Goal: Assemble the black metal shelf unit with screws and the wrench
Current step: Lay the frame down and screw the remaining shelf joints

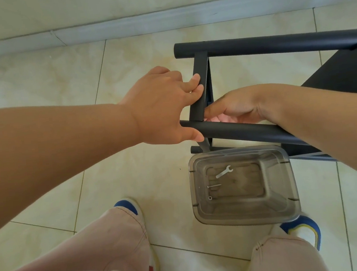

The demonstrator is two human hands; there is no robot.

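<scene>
the black metal shelf unit (273,44) lies on its side on the tiled floor (62,80). the left hand (162,104) has its fingers (194,80) curled around a crossbar; the right hand (237,107) pinches at the joint. the wrench (224,171) lies in a clear container (285,208) just beside the shelf.

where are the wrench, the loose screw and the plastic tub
wrench (224,171): head view, middle of its flat shank.
loose screw (214,186): head view, mid-shaft.
plastic tub (247,220): head view, near rim.
</scene>
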